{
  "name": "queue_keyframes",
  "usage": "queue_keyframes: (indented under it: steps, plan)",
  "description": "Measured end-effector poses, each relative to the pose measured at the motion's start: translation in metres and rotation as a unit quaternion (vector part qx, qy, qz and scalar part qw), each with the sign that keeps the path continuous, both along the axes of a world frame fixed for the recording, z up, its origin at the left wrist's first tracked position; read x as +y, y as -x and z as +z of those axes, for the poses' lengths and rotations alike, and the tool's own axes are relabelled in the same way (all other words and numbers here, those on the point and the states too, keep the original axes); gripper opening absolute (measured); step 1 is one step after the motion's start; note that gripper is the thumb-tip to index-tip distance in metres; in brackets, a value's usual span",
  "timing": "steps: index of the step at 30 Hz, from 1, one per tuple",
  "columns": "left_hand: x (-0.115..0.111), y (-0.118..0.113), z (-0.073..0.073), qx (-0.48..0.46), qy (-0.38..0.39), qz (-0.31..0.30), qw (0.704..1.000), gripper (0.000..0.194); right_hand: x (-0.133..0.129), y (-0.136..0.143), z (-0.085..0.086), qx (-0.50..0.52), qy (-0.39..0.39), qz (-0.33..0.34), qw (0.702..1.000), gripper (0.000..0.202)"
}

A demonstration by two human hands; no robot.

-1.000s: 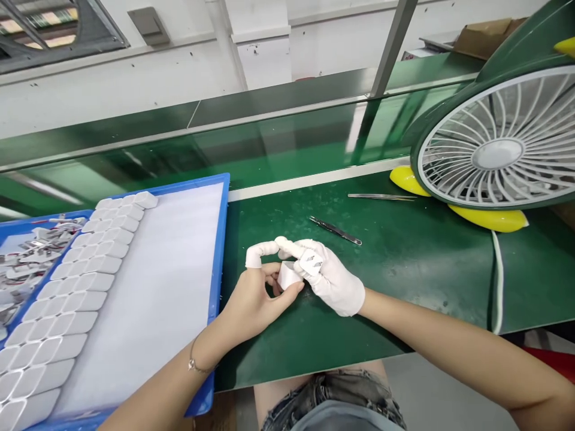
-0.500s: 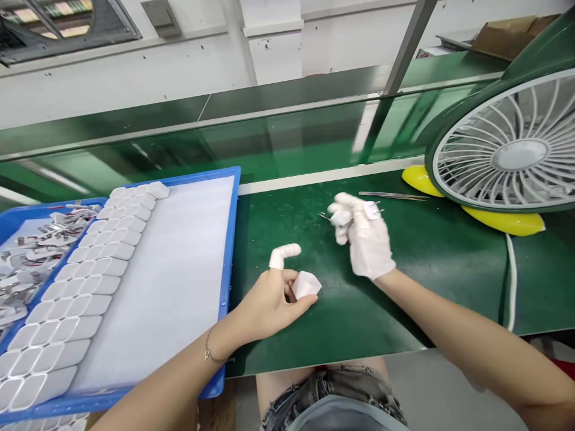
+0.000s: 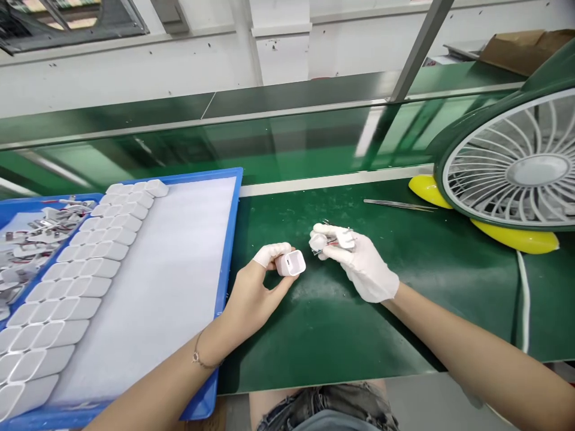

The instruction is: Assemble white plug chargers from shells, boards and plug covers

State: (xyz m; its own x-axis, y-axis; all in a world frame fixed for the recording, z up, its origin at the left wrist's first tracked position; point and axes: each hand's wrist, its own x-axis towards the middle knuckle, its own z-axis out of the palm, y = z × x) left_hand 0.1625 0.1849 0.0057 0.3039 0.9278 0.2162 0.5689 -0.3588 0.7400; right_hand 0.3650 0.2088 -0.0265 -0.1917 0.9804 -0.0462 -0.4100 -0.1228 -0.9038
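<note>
My left hand, with a white cot on its index finger, grips a small white charger housing. One end of the housing faces me and shows a small dark slot inside a rim. To its right, my gloved right hand pinches a charger inner assembly, a white piece with thin red and dark wires and metal prongs. A short gap separates the two parts above the green bench. The glove hides part of what the right fingers hold.
At left, a blue tray carries rows of white housings on a white sheet. Beside it, another blue bin holds loose wired assemblies. Tweezers lie near a green fan with yellow feet; its white cable crosses the bench.
My left hand has turned the housing so its slotted end shows. My right hand has moved left and down toward it, turning so the wired assembly is visible.
</note>
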Motion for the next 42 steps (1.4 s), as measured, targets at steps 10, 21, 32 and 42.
queue_keyframes:
  steps: [10, 21, 32, 42]
  plan:
    - [0.001, 0.007, -0.008, 0.029, -0.096, -0.013, 0.995, 0.041, -0.013, 0.005, 0.011, -0.066, -0.097, -0.028, 0.993, 0.028]
    - [0.002, 0.006, -0.005, 0.019, -0.107, -0.021, 0.994, 0.039, -0.018, -0.001, 0.014, -0.347, -0.413, -0.040, 0.841, 0.055]
    - [0.001, 0.003, -0.007, 0.056, -0.117, -0.009, 0.992, 0.035, -0.012, 0.003, 0.017, -0.365, -0.422, 0.011, 0.830, 0.052]
    - [-0.001, -0.002, -0.007, 0.090, -0.139, -0.010, 0.986, 0.035, -0.012, 0.006, 0.023, -0.322, -0.367, 0.053, 0.871, 0.042]
